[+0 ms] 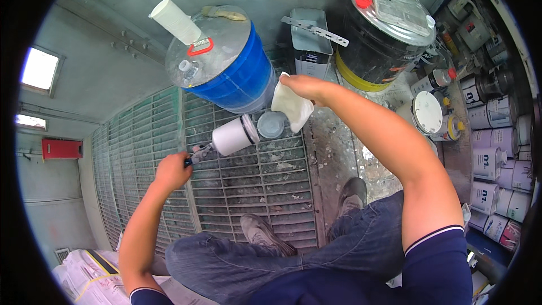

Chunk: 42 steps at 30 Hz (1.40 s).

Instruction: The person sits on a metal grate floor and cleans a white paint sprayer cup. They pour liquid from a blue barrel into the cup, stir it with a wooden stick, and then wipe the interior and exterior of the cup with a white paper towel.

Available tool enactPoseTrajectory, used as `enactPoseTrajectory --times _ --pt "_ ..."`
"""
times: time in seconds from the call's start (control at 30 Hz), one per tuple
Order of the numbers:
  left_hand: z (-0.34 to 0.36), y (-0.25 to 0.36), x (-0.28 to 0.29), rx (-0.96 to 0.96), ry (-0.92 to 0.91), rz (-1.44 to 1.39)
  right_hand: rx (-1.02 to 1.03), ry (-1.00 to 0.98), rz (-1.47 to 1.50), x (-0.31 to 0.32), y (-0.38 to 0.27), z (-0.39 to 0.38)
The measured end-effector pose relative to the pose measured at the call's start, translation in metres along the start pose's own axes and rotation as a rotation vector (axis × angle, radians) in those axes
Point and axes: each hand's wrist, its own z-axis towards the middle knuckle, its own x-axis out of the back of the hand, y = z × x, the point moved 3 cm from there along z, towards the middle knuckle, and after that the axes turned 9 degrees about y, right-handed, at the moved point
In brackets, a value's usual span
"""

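My left hand (pixel 173 170) is closed on the dark handle of a spray gun (pixel 204 152), whose metal body shows beside my fingers. A white cup (pixel 228 136) with a black ring at its far right end is joined to the gun and lies tilted on its side in the air. My right hand (pixel 307 88) pinches a limp white cloth (pixel 292 107) by its top edge; whether it is fabric or paper is unclear. Just left of the cloth is a round grey translucent lid or shallow cup (pixel 271 125), low near the floor grating.
A blue drum (pixel 243 73) with a paper roll (pixel 172 20) and a brush (pixel 224 13) on top stands ahead. Beside it are an open square can (pixel 310 45) with a metal strip across it and a black drum (pixel 378 45). Shelved cans (pixel 490 161) line the right. Metal grating (pixel 254 192) covers the floor.
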Motion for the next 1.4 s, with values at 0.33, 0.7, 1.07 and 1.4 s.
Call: enactPoseTrajectory --times 0.33,0.7,1.07,1.4 --pt "0.045 0.057 -0.002 -0.073 -0.196 0.421 0.285 0.147 -0.588 0.04 0.001 0.033" --pt "-0.016 -0.033 -0.001 0.18 -0.225 0.154 0.119 -0.001 -0.381 0.042 -0.018 0.019" --pt "-0.094 -0.053 -0.002 0.869 -0.176 -0.939 -0.098 -0.169 -0.094 0.026 0.009 0.025" --pt "-0.091 -0.026 -0.015 0.439 0.351 -0.83 -0.113 -0.471 0.14 -0.006 -0.011 0.004"
